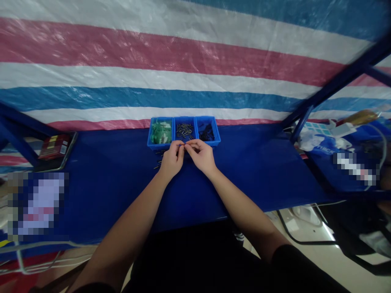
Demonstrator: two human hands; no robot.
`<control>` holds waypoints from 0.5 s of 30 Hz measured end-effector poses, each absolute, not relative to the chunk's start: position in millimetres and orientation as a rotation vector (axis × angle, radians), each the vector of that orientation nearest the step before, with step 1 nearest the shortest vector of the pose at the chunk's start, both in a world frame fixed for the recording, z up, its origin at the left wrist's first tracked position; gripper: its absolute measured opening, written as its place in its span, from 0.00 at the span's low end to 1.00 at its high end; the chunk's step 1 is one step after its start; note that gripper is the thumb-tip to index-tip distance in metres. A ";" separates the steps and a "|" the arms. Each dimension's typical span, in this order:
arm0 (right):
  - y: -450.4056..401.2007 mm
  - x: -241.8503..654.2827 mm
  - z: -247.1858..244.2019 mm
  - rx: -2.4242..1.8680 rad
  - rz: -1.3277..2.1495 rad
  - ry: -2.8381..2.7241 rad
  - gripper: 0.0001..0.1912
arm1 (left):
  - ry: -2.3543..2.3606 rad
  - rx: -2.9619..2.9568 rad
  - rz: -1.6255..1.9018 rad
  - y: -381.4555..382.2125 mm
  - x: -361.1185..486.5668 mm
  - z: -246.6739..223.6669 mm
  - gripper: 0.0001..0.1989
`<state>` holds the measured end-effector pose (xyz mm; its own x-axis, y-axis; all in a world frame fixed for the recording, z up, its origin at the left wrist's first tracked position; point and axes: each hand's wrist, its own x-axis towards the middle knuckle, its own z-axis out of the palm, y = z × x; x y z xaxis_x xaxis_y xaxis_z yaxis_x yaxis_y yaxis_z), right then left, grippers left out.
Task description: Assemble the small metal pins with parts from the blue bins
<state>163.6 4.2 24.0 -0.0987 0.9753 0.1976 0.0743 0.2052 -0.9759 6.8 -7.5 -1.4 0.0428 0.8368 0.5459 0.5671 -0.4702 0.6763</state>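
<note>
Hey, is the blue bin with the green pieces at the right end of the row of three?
No, the blue bin with the green pieces sits at the left end, beside the middle bin of dark pins.

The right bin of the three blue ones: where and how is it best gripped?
The right bin is probably best pinched at its right wall's rim, from the right: that wall is outermost, while its left side adjoins the middle bin and the right hand is in front.

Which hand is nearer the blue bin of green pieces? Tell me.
Left: the left hand is at the near right corner of the green-filled bin. The right hand is farther right, in front of the dark-filled bin.
</note>
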 end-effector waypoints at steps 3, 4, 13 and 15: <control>3.5 162.9 20.6 -1.052 1.052 -1.485 0.12 | 1.463 2.026 1.387 -6.1 4.6 -2.2 0.11; 2.9 162.9 19.7 -1.054 1.021 -1.518 0.12 | 1.479 2.021 1.385 -5.9 4.0 -1.9 0.11; -1.8 167.0 26.7 -1.141 0.800 -1.733 0.13 | 1.481 1.958 1.402 -8.8 4.7 4.3 0.14; -1.7 168.0 28.7 -1.155 0.785 -1.746 0.14 | 1.481 1.968 1.407 -9.0 5.8 3.4 0.12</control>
